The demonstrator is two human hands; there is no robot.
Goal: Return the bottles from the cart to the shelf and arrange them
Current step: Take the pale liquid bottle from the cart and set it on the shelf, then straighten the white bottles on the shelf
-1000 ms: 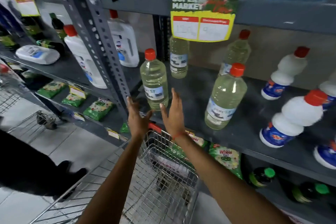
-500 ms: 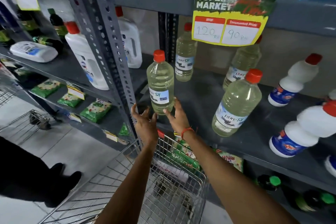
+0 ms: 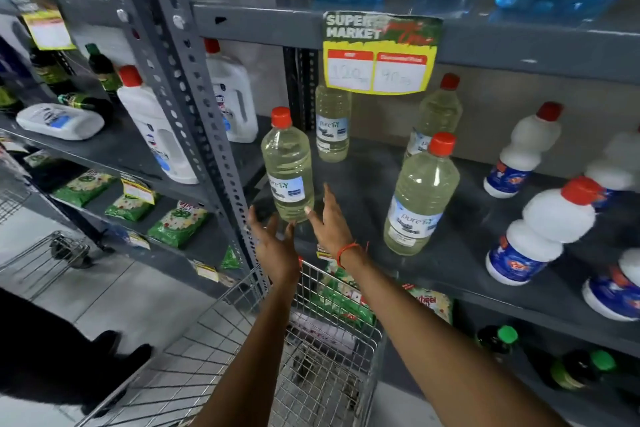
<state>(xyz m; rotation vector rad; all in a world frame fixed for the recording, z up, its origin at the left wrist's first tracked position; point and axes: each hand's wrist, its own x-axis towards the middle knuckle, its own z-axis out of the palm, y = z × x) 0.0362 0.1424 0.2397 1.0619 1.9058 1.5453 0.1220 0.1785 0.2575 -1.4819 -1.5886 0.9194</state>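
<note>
A clear bottle of pale yellow liquid with a red cap (image 3: 287, 166) stands upright near the front left of the grey shelf (image 3: 460, 263). My left hand (image 3: 275, 246) and my right hand (image 3: 327, 218) are open on either side of its base, fingers spread, just below and in front of it. Three more such bottles stand on the same shelf: one at the back (image 3: 332, 125), one at the back right (image 3: 438, 114) and one in front (image 3: 420, 198). The wire cart (image 3: 332, 350) is below my arms.
White bottles with red caps (image 3: 543, 229) fill the shelf's right side. A perforated grey upright post (image 3: 194, 104) stands just left of the bottle. A yellow price sign (image 3: 379, 55) hangs from the shelf above, under blue jugs. White jugs stand on the left bay, green packets below.
My hands have stayed open around the bottle's base and dropped slightly, no longer reaching up its sides. The camera has come closer to the shelf.
</note>
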